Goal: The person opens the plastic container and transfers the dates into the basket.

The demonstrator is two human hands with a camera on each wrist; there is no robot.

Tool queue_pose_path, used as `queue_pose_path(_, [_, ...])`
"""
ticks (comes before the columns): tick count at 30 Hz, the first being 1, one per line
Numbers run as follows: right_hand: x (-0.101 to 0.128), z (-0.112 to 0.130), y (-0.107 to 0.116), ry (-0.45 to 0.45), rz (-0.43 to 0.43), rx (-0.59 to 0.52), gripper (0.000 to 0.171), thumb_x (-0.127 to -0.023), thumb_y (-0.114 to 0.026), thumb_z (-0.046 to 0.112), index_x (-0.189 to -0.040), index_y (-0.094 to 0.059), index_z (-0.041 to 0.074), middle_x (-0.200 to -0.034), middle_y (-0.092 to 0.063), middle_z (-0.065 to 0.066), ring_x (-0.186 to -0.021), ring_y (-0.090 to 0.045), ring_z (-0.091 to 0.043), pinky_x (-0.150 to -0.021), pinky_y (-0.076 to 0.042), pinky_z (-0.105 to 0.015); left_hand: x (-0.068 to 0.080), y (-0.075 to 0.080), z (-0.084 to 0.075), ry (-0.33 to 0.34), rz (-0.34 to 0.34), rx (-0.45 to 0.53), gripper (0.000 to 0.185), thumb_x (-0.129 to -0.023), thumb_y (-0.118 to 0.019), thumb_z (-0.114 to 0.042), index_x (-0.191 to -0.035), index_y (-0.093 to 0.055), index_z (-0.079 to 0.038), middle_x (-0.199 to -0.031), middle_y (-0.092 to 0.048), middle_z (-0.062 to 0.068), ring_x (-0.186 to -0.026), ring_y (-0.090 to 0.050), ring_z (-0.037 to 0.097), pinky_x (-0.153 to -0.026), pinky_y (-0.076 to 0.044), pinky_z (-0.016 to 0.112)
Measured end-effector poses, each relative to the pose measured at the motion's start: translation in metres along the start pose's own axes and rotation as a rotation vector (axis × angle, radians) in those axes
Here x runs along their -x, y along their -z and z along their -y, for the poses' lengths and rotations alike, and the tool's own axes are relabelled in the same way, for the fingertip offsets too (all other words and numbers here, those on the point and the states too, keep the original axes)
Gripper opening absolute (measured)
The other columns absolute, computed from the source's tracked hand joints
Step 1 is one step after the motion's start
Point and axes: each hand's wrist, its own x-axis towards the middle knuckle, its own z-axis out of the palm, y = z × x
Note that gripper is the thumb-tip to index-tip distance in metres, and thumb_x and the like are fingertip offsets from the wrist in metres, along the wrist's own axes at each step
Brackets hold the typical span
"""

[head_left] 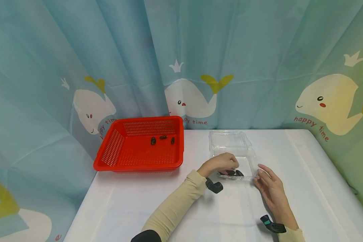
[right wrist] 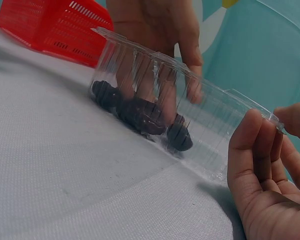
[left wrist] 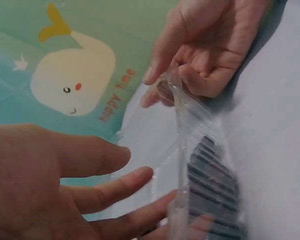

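Note:
A clear plastic clamshell box [head_left: 245, 164] lies with its lid [head_left: 228, 138] folded back. Several dark, oval, wrinkled pieces that look like dates [right wrist: 142, 117] lie along its near side. My left hand [head_left: 221, 162] reaches down into the box, its fingertips right at these pieces. In the left wrist view its thumb and fingers are spread apart, and the lowest fingertips are partly hidden behind the rim. At the box's right near corner, my right hand [head_left: 272, 191] pinches the rim between thumb and fingers.
A red perforated plastic basket [head_left: 139, 167] stands at the left of the white table [head_left: 217, 215], with a few more dark pieces [head_left: 153, 140] in it. A blue-green curtain [head_left: 254, 67] printed with whales hangs right behind the table.

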Motion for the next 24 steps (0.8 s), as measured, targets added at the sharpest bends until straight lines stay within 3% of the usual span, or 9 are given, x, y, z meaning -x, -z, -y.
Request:
queue_pose_path(5, [-0.001, 0.000, -0.001, -0.007, -0.009, 0.000, 0.027, -0.107, -0.058, 0.011, -0.131, -0.061, 0.023, -0.102, -0.060, 0.007, -0.087, -0.063, -0.002, -0.079, -0.059, -0.017, -0.004, -0.003, 0.003, -0.023, 0.039, -0.006, 0.026, -0.095, -0.068, 0.003, -0.121, -0.073, -0.002, -0.111, -0.075, 0.013, -0.085, -0.070, 0.015, -0.067, -0.061, 0.024])
queue_pose_path(9, [-0.002, 0.000, 0.000, -0.003, -0.001, -0.014, 0.027, -0.107, -0.057, 0.010, -0.132, -0.061, 0.021, -0.101, -0.060, 0.007, -0.086, -0.063, -0.002, -0.078, -0.059, -0.018, -0.008, -0.005, 0.005, -0.033, 0.035, -0.015, 0.034, -0.091, -0.064, 0.016, -0.118, -0.074, -0.002, -0.111, -0.076, 0.016, -0.080, -0.069, 0.014, -0.063, -0.056, 0.021])
queue_pose_path(24, [0.000, 0.002, -0.002, -0.007, 0.002, -0.010, 0.030, -0.107, -0.057, 0.010, -0.136, -0.058, 0.017, -0.104, -0.059, 0.005, -0.087, -0.063, -0.002, -0.078, -0.059, -0.017, -0.016, -0.016, 0.007, -0.065, -0.069, -0.193, 0.030, -0.088, -0.071, 0.013, -0.110, -0.076, -0.006, -0.088, -0.078, 0.005, -0.063, -0.060, 0.004, -0.054, -0.051, 0.014])
